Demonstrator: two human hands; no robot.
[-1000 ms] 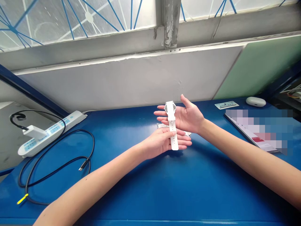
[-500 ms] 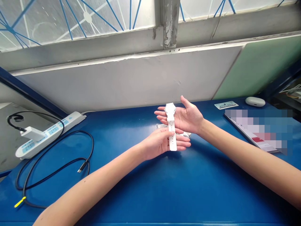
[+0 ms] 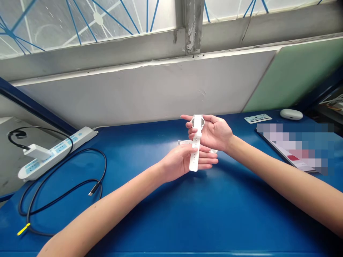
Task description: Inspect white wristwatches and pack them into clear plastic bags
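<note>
White watch [image 3: 197,137]: up in the air, over the surface [image 3: 227,207], near its far edge!
Left hand [image 3: 180,162]: pinching the holed strap [image 3: 194,157] under the thumb.
Right hand [image 3: 215,134]: grasping the case [image 3: 202,122], fingers curled.

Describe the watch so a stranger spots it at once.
Find the blue table. Over it, the left hand grips the white watch by its strap, with the right hand at its round head. Unlike the white power strip and white case, it is held, its strap dotted with holes.

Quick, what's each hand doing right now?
Left hand: closed, pinching the white watch by its strap.
Right hand: partly curled at the watch's far end; whether it grips cannot be told.
</note>
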